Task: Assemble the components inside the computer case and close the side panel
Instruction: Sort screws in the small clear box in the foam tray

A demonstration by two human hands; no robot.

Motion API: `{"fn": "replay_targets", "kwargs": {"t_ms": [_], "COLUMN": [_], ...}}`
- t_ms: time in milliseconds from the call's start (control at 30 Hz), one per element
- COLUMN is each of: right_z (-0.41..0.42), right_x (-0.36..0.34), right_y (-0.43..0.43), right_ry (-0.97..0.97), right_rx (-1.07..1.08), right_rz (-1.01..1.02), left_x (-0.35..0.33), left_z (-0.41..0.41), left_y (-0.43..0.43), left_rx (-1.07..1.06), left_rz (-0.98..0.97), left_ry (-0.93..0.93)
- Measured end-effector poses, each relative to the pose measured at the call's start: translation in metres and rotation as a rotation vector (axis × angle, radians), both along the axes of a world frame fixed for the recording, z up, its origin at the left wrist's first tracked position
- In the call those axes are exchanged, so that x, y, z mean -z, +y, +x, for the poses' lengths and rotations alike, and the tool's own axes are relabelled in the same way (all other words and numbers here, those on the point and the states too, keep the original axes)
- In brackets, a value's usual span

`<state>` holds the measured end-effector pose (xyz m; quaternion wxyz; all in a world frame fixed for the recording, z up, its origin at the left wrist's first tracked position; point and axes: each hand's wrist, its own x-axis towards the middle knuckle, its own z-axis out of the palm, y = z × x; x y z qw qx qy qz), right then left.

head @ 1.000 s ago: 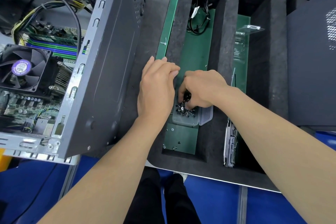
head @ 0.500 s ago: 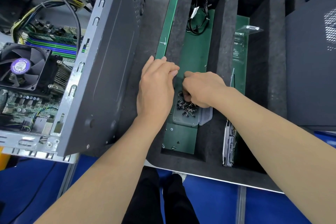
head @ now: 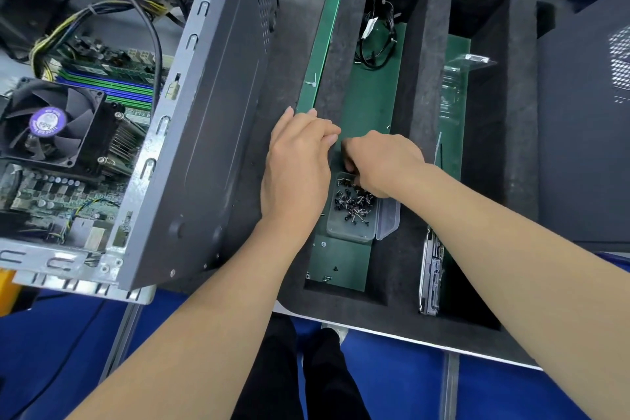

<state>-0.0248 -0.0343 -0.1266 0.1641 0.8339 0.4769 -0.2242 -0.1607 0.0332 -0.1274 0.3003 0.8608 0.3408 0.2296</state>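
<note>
Two forearms show, bare all the way to the picture's edge: the left forearm (head: 191,327) at about 7 o'clock and the right forearm (head: 511,259) at about 4 o'clock. The left hand (head: 298,164) and the right hand (head: 385,164), near the centre, are bare as well. The one nail that shows plainly, at 12 o'clock on the left hand, is short and plain. At 6 o'clock, between the arms, are black trousers (head: 306,385). At their upper edge is the pale toe of a shoe (head: 335,331).
</note>
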Motion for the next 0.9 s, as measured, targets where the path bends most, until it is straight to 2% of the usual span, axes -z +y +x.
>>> {"fn": "replay_targets", "kwargs": {"t_ms": [100,267,467,600,700,833,900], "right_z": [0.0,0.016,0.035,0.036,0.041,0.051,0.054], "right_x": [0.0,-0.019,-0.064,-0.085,-0.099,-0.11,-0.113], "right_y": [0.0,0.006,0.0,0.0,-0.002,-0.007,-0.007], "right_ry": [-0.005,0.169,0.268,0.394,0.531,0.679,0.697], "right_rx": [-0.029,-0.059,-0.115,-0.095,-0.004,0.148,0.208], "right_rz": [-0.018,-0.003,-0.053,-0.041,-0.048,0.001,0.079], "left_x": [0.0,-0.001,-0.007,-0.017,-0.027,-0.04,-0.049], "left_z": [0.0,0.001,-0.002,-0.004,-0.001,0.011,0.018], "left_y": [-0.001,0.0,-0.003,-0.009,-0.018,-0.008,0.002], "left_rx": [-0.008,-0.002,0.053,0.097,0.091,0.046,0.07], "left_rz": [-0.013,-0.051,-0.035,-0.1,-0.295,-0.684,-0.945], "left_ry": [-0.009,-0.01,0.007,-0.095,-0.106,0.043,0.039]}}
